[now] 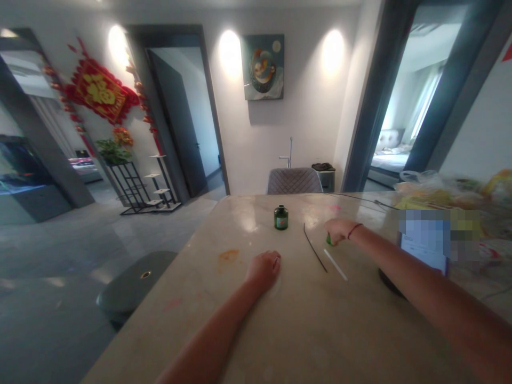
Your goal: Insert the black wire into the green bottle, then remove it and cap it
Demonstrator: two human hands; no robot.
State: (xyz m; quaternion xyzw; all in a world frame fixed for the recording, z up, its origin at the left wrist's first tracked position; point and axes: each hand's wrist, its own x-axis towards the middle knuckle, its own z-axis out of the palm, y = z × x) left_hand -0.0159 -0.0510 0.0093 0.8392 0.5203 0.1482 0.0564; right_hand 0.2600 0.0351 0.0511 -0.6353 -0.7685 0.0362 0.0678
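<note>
My left hand [264, 268] rests on the pale marble table [280, 330] curled into a loose fist, with nothing visible in it. My right hand [338, 230] is farther out and closed round a small green thing [328, 240] that mostly hides under the fingers. A red band circles that wrist. Between the hands lie a thin dark stick [314, 247] and a white stick [335, 264]. A small dark green bottle [280, 217] stands upright beyond both hands.
A tablet [426, 242] stands at the right beside a heap of bags and packets [452, 200]. An orange stain [229, 255] marks the table on the left. A grey chair [295, 181] sits at the far end, a round stool [136, 285] at left.
</note>
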